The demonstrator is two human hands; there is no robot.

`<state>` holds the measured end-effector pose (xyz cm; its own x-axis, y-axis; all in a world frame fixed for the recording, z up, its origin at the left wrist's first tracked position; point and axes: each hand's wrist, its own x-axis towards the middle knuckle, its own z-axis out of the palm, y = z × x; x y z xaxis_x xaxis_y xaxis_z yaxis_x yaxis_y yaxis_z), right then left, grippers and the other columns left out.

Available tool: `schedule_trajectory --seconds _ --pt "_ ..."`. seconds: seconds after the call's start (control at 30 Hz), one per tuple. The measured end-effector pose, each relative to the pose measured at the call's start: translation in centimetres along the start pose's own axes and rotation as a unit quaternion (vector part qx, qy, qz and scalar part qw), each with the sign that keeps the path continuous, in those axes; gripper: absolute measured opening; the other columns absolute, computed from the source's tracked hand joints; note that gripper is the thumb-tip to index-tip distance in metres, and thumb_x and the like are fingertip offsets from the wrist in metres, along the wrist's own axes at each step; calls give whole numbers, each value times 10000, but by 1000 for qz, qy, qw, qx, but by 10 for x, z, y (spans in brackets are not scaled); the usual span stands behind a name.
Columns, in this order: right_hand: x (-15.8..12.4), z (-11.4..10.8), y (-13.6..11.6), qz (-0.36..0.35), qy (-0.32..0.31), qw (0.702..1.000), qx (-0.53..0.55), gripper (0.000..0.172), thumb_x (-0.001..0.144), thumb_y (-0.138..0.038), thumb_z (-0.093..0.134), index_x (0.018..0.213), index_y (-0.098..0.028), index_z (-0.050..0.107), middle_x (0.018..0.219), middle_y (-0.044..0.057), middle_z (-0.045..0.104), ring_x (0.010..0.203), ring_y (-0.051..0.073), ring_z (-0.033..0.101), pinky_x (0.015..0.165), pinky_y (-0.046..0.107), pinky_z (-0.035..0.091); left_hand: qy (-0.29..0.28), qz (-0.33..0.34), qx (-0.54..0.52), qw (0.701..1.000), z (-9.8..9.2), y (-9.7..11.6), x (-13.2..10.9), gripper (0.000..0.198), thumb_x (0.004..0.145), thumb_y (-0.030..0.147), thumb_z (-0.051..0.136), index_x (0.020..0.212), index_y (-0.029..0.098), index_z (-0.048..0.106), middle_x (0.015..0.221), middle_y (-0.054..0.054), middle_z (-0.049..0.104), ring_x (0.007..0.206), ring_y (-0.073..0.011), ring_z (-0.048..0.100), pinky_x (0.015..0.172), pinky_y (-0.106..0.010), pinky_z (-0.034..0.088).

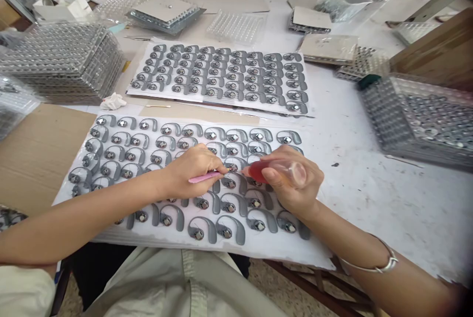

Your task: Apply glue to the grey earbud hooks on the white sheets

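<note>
Pink plastic, a slim tool (205, 177), is being pinched between the left hand's (190, 169) thumb and fingers, its tip pointing right. The right hand (301, 184) is wrapping its fingers around a translucent bottle (283, 172), red toward the nozzle, which is aiming left at the tool tip. Both tips are meeting near one grey hook-shaped part (232, 167) with a round metal piece; contact unclear. That part is lying mid-sheet, among rows of similar ones on a white sheet (288, 253) under both hands. A silver bangle (382, 264) is circling the right forearm.

Just beyond, a second white sheet (166, 92) is carrying more rows of hook parts. A cotton swab (158, 106) is lying near its front edge, and a crumpled tissue (113, 102) is sitting by its left corner. Left, a tall stack of clear trays (86, 63) is standing behind a brown cardboard sheet (44, 154). Right, another tray stack (417, 120) is resting on the white tabletop (358, 189), metallic pieces showing inside.
</note>
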<state>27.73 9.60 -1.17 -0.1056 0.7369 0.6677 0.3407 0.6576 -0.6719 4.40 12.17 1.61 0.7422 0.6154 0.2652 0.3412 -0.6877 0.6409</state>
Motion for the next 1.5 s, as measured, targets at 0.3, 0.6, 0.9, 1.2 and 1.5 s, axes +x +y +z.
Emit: schedule_trajectory --seconds 0.3,0.6,0.9,1.2,1.5 --pt "-5 -1 0 -25 -16 999 -21 183 781 -270 711 949 -219 659 751 35 657 606 178 570 513 339 473 11 12 1 1000 0 -1 0 126 809 104 549 778 168 654 673 -4 694 616 -132 620 759 -294 454" --pt "-3 -2 -6 -113 -53 990 -67 264 775 -273 731 1001 -182 631 751 53 651 609 164 573 468 295 492 6 14 7 1000 0 1 0 120 780 65 577 759 161 645 690 -4 694 627 -134 625 768 -298 457" --pt "-4 -2 -6 -141 -56 982 -110 252 780 -292 733 972 -167 627 749 53 652 590 147 577 452 276 492 6 26 0 1000 -1 0 1 134 800 96 542 760 162 652 729 -33 713 651 -158 646 744 -308 471" --pt "6 -3 -5 -48 -12 999 -12 131 839 -345 663 883 -222 649 659 5 641 524 136 584 395 262 469 20 18 -7 1000 2 0 -1 129 805 111 543 768 165 655 752 -39 725 674 -158 663 779 -307 489" --pt "46 -50 -26 140 85 980 109 396 924 -413 512 595 -199 565 555 51 584 466 202 618 326 299 408 102 127 74 984 15 7 -19 123 853 86 497 844 144 606 782 -56 724 654 -141 644 702 -311 458"
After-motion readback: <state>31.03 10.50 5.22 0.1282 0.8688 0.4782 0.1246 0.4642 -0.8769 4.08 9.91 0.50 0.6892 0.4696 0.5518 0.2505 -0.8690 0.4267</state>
